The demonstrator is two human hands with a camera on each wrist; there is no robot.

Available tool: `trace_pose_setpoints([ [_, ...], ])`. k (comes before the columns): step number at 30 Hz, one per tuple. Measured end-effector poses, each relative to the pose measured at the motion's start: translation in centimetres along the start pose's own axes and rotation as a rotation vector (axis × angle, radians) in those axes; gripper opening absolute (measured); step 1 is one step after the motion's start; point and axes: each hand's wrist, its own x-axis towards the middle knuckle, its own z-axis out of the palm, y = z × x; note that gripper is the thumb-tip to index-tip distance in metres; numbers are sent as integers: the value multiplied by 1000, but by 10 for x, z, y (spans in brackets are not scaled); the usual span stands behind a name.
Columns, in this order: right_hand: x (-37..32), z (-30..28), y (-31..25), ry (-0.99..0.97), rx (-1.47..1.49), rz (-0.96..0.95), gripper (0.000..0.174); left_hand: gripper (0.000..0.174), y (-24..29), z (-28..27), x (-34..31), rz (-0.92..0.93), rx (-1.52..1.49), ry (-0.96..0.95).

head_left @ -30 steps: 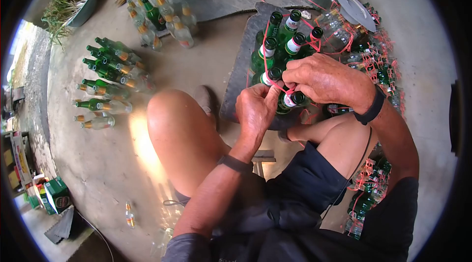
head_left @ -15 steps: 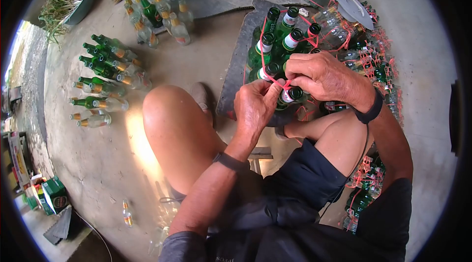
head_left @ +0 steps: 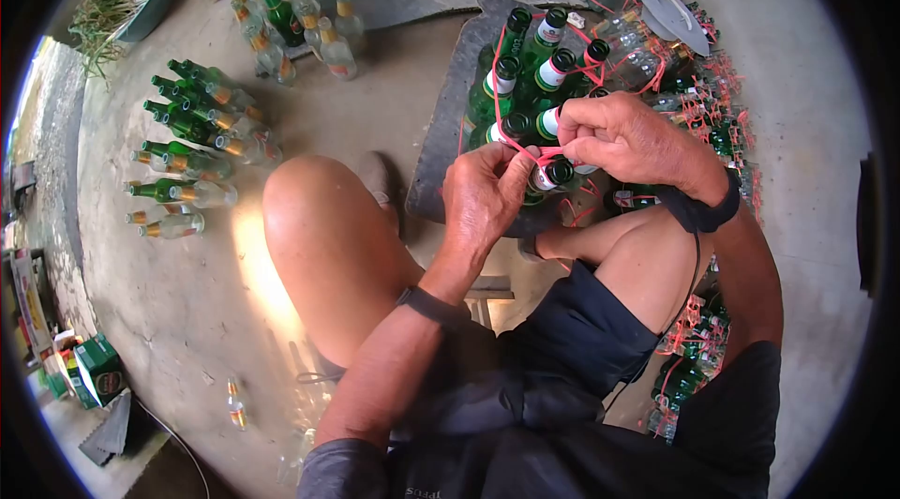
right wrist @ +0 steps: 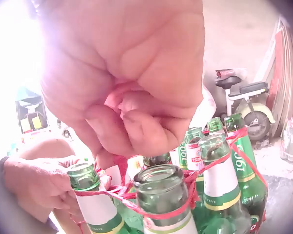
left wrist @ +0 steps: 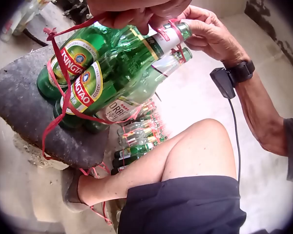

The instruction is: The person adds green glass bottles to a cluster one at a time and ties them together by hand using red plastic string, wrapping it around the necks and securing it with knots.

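A bundle of green beer bottles (left wrist: 75, 61) stands on a dark flat slab (left wrist: 19, 105), with red plastic twine (head_left: 497, 91) running round the necks and lower around the bodies. My left hand (head_left: 483, 194) pinches the twine between thumb and forefinger beside the nearest bottle neck. Just to its right, my right hand (head_left: 623, 138) grips the twine with curled fingers; a bit of red shows inside its palm in the right wrist view. A short stretch of twine spans the two hands over the bottle mouths (right wrist: 158, 178).
Loose green and clear bottles (head_left: 202, 115) stand on the floor at left, and another group (head_left: 291, 16) at the back. Twine-tied bottle bundles (head_left: 722, 134) line the right side, one under a grey hat-like disc (head_left: 667, 12). A single bottle (head_left: 235, 405) stands at lower left.
My right hand has drawn slightly right, away from the left, and the twine between them has lengthened. The left hand keeps its pinch near the same bottle neck. The head view has shifted a little.
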Motion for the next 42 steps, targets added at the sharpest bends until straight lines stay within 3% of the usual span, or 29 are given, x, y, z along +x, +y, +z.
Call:
trace_pose_setpoints([
  [4, 1, -12, -9, -19, -271, 23, 15, 37, -1, 0, 1, -7, -27, -30],
  [9, 2, -17, -10, 111, -568, -165, 17, 28, -1, -2, 0, -23, 26, -6],
  [13, 0, -21, -4, 93, -548, -124, 17, 26, 1, -3, 0, -6, 74, -12],
  [15, -3, -24, -7, 97, -402, -28, 16, 24, 1, -3, 0, 10, 44, -5],
  [22, -2, -23, 12, 200, -386, -117, 14, 22, 9, -2, -3, 15, 46, -15],
  [27, 4, -15, 25, 262, -281, -63, 9, 23, 4, 0, -2, 160, 67, 11],
  [30, 8, -15, 20, 240, -191, 30, 12, 22, 2, 4, -2, 110, 25, 33],
  [42, 22, -15, 37, 236, -166, -35, 16, 23, 5, 4, -4, 19, 37, 42],
])
